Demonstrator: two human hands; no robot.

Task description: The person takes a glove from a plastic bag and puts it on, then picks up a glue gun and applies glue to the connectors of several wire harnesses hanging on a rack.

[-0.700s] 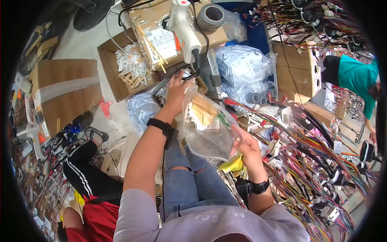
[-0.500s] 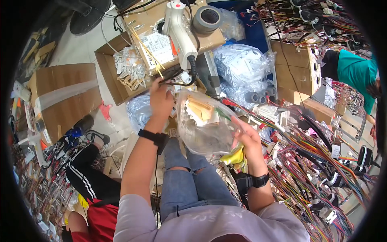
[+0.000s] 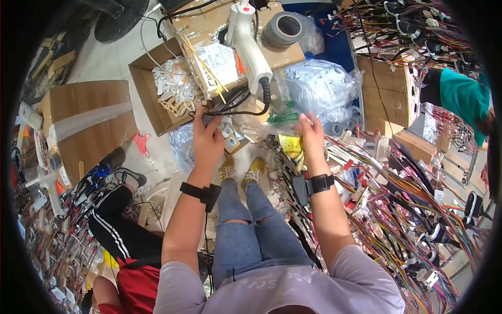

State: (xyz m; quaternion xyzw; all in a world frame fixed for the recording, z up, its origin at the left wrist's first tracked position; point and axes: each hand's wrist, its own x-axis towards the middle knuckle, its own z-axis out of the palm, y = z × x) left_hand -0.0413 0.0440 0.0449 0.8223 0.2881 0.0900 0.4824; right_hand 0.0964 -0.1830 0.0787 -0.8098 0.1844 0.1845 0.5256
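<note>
A clear plastic bag (image 3: 286, 118) with green marks stretches ahead of my right hand (image 3: 312, 138), whose thumb and fingers pinch its near right edge. Below that hand shows a yellow piece (image 3: 291, 146), perhaps a glove or wrapper. My left hand (image 3: 208, 141) has its fingers apart, with the index pointing forward beside a black cable (image 3: 238, 113). I see nothing held in it; whether a fingertip touches the cable I cannot tell. That cable leads to a white heat-gun-like tool (image 3: 247, 49) lying on a cardboard box (image 3: 286, 58).
A grey tape roll (image 3: 283, 29) sits near the tool. An open carton (image 3: 149, 99) of small white parts stands at left, bagged white parts (image 3: 324, 86) at right. Wire bundles (image 3: 387, 193) fill the right side. A person in red (image 3: 138, 282) sits at left; another in green (image 3: 463, 99) is far right.
The bag has moved forward, away from my lap, with my right hand. My left hand has shifted slightly, its fingers now spread. My shoes have come into view.
</note>
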